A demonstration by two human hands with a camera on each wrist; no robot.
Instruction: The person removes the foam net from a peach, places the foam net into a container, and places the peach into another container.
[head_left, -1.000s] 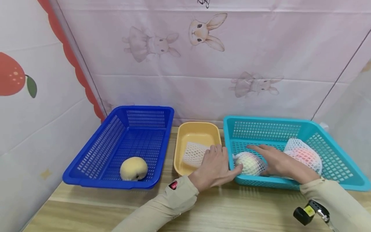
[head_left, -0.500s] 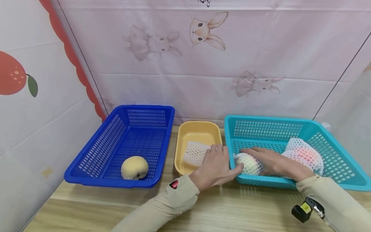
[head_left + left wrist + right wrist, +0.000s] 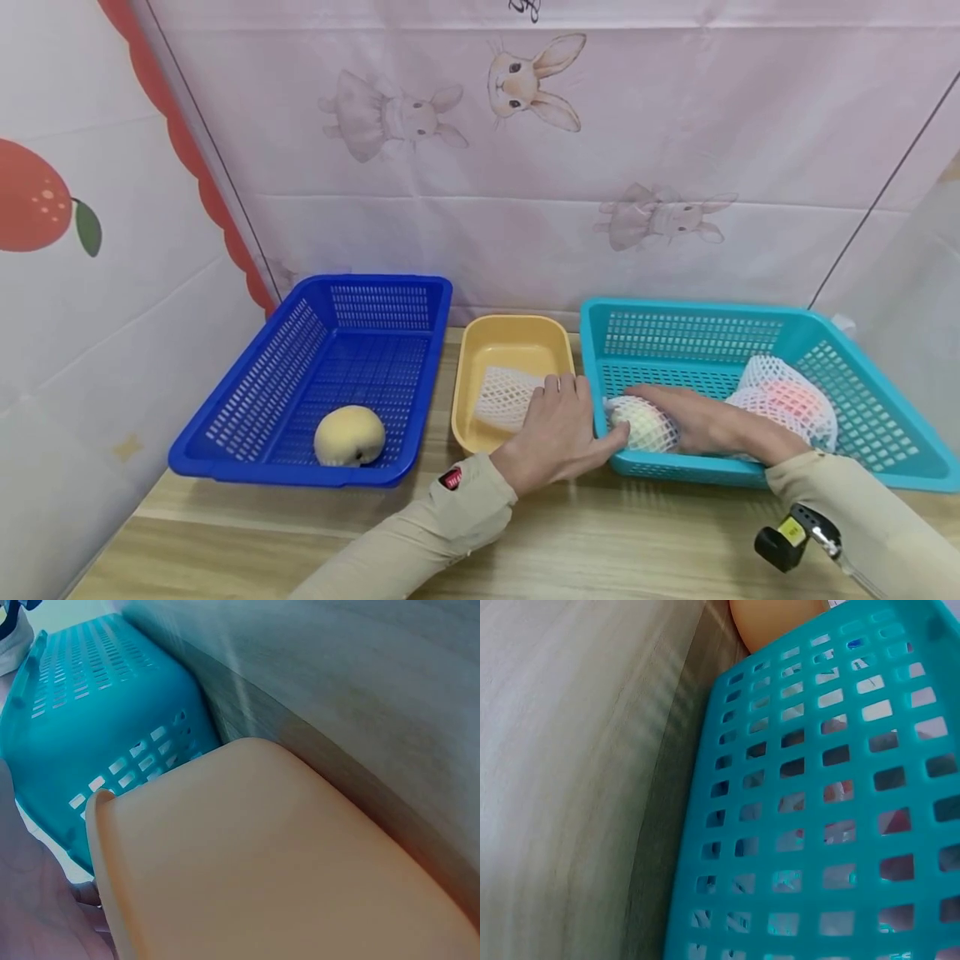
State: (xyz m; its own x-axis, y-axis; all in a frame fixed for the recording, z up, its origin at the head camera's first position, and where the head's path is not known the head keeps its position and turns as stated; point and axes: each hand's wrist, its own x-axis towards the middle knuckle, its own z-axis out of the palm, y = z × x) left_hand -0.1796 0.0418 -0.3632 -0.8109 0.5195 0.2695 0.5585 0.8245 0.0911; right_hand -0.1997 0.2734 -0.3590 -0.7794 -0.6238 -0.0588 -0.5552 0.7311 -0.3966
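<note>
Inside the teal basket [image 3: 678,312], a round pale-yellow fruit in a white foam net [image 3: 641,423] lies at the front left corner. My right hand [image 3: 701,421] holds it from the right side; the thumb is mostly hidden. My left hand [image 3: 551,429] rests over the touching rims of the yellow tray [image 3: 513,325] and the basket, thumb near the netted fruit. In the tray lies an empty-looking foam net [image 3: 504,398], partly under the left fingers. The left wrist view shows fingertips [image 3: 88,894] beside the tray's rim. Only the basket's outer wall [image 3: 817,855] fills the right wrist view.
A blue basket [image 3: 300,475] on the left holds a bare yellow fruit [image 3: 349,436]. Right of my right hand, a reddish fruit in a foam net [image 3: 787,404] lies in the teal basket. A cloth wall with rabbits [image 3: 450,167] stands close behind, over the wooden table [image 3: 600,542].
My right hand has moved in closer against the netted yellow fruit, its fingers lowering and drawing together. My left hand stays where it was.
</note>
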